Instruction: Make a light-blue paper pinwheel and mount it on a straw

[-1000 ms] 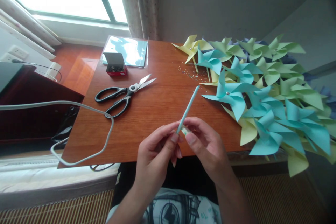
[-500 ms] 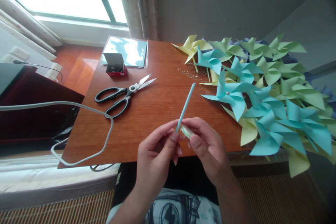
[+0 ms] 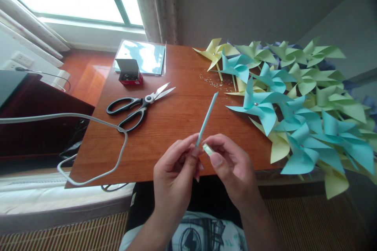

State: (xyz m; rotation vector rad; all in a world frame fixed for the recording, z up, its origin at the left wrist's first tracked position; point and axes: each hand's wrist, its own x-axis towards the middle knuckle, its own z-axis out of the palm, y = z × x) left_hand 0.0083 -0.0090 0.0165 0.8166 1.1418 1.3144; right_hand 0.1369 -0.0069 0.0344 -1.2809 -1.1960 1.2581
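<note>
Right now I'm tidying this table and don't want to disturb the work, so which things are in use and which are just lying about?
In use:
- light blue paper stick, pinched by the left hand
- small pale strip, held by the right hand

Lying about:
- scissors
- red box
- finished pinwheels
- clear sleeve
- white cable

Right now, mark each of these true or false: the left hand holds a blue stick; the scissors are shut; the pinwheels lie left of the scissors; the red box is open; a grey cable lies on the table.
1. The left hand holds a thin blue stick. True.
2. The scissors are shut. False: their blades are spread apart.
3. The pinwheels lie left of the scissors. False: they are piled to the right.
4. The small red box is open. True, its lid stands up.
5. A grey cable lies on the table. True.
</note>
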